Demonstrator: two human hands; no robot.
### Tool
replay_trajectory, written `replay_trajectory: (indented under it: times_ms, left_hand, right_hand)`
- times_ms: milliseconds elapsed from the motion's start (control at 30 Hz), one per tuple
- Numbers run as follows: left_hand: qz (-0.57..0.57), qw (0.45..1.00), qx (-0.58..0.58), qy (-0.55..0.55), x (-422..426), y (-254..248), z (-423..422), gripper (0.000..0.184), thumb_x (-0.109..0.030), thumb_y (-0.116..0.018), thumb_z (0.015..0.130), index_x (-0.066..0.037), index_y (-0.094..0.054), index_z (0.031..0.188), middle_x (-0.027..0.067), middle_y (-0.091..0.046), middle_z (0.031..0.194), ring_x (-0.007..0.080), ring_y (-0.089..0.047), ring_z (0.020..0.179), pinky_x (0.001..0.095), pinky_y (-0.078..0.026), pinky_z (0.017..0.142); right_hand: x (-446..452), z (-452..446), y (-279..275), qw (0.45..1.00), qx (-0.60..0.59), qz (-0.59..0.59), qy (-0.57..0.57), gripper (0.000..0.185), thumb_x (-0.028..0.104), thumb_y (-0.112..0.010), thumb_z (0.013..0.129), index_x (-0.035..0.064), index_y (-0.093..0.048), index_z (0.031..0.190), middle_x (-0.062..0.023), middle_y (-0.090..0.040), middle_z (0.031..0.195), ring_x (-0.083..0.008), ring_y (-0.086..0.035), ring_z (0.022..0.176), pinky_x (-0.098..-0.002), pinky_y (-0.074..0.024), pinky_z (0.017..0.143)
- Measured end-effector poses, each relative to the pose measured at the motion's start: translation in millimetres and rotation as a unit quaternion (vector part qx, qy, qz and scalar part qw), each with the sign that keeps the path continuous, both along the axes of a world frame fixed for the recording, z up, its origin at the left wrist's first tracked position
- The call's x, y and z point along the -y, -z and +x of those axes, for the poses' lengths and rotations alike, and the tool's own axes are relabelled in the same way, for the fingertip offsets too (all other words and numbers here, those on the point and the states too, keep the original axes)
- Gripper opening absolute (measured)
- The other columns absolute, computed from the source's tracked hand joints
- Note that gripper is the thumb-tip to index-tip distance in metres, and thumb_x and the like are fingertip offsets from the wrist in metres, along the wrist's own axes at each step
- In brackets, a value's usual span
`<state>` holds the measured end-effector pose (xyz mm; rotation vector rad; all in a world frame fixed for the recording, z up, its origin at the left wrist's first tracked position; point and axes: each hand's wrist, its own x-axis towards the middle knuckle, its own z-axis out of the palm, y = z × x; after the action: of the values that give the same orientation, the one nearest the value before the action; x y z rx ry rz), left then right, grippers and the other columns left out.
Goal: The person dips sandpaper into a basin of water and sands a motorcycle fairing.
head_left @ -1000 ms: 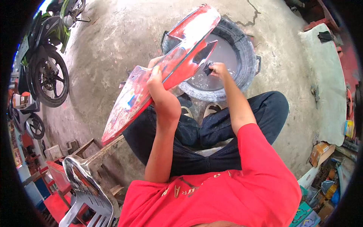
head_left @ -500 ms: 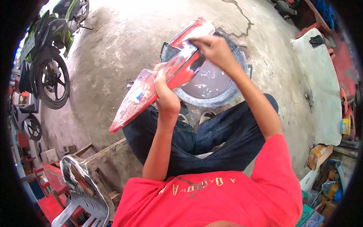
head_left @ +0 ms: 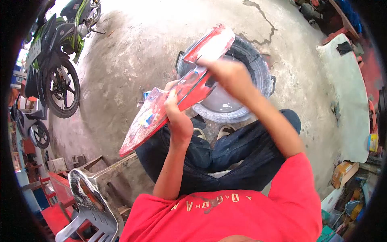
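Note:
My left hand (head_left: 179, 121) grips a long, red motorcycle fairing panel (head_left: 143, 127) by its middle, fingers wrapped round the near edge. The panel is worn, with whitish patches and remains of stickers. It slants from the lower left, over my thigh, to its broad upper end above a black tub (head_left: 264, 76) of murky greyish water. Blurred by motion, my right hand (head_left: 230, 78) is closed, its fingertips pressed to the panel near the upper end. Whatever is under those fingertips is too smeared to name.
Motorcycles (head_left: 60, 80) stand at the left. A grey plastic chair (head_left: 90, 201) and a wooden bench (head_left: 117, 163) are at the lower left. At the right, a pale board (head_left: 350, 105) lies beside a cardboard box (head_left: 343, 173) and assorted clutter. The concrete floor (head_left: 133, 52) has a crack.
My right hand has shifted slightly down the panel and is now blurred. My left hand keeps its grip. The whole view has shifted a little.

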<state>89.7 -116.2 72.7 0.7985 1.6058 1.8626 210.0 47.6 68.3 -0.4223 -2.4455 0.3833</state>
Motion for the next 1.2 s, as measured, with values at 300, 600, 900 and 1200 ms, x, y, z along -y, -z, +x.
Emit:
replay_trajectory:
  times_ms: [300,600,900,1200]
  left_hand:
    - [0.020,0.996,0.086,-0.019,-6.1,-4.5,3.8,0.045,-0.034,-0.028,0.105,-0.002,-0.054,0.124,0.0123,-0.065,0.118,0.0229,-0.067,0.108,0.0370,-0.060,0.083]
    - [0.010,0.999,0.048,-0.017,0.7,-2.8,6.4,0.043,-0.026,-0.033,0.108,0.006,-0.049,0.132,0.0160,-0.059,0.129,0.0225,-0.058,0.124,0.0387,-0.054,0.097]
    - [0.055,0.996,0.067,-0.012,-0.6,12.6,1.3,0.050,-0.035,-0.024,0.111,0.001,-0.039,0.143,0.0167,-0.054,0.137,0.0245,-0.058,0.125,0.0416,-0.057,0.096]
    - [0.103,0.984,0.147,-0.013,-6.4,5.5,3.8,0.053,-0.039,-0.033,0.109,-0.003,-0.034,0.149,0.0130,-0.054,0.138,0.0230,-0.060,0.122,0.0299,-0.057,0.082]
  right_hand:
    - [0.9,-4.5,-5.2,0.999,-0.018,-0.030,0.020,0.032,0.010,-0.064,0.088,0.0100,-0.071,0.118,-0.0143,-0.074,0.109,-0.0274,-0.074,0.094,-0.0370,-0.0599,0.077]
    - [-6.1,-4.2,-3.4,0.997,-0.026,-0.071,0.033,0.035,0.012,-0.063,0.086,0.0113,-0.069,0.121,-0.0108,-0.075,0.106,-0.0277,-0.074,0.092,-0.0387,-0.0593,0.076]
    - [7.4,-5.8,-12.3,0.998,-0.016,-0.052,0.040,0.036,0.003,-0.061,0.086,0.0061,-0.069,0.121,-0.0140,-0.074,0.111,-0.0295,-0.074,0.096,-0.0370,-0.0597,0.080]
    - [23.5,-1.3,-14.7,0.999,0.025,-0.040,0.019,0.037,0.003,-0.062,0.085,0.0064,-0.071,0.120,-0.0170,-0.074,0.104,-0.0291,-0.075,0.093,-0.0375,-0.0596,0.078]
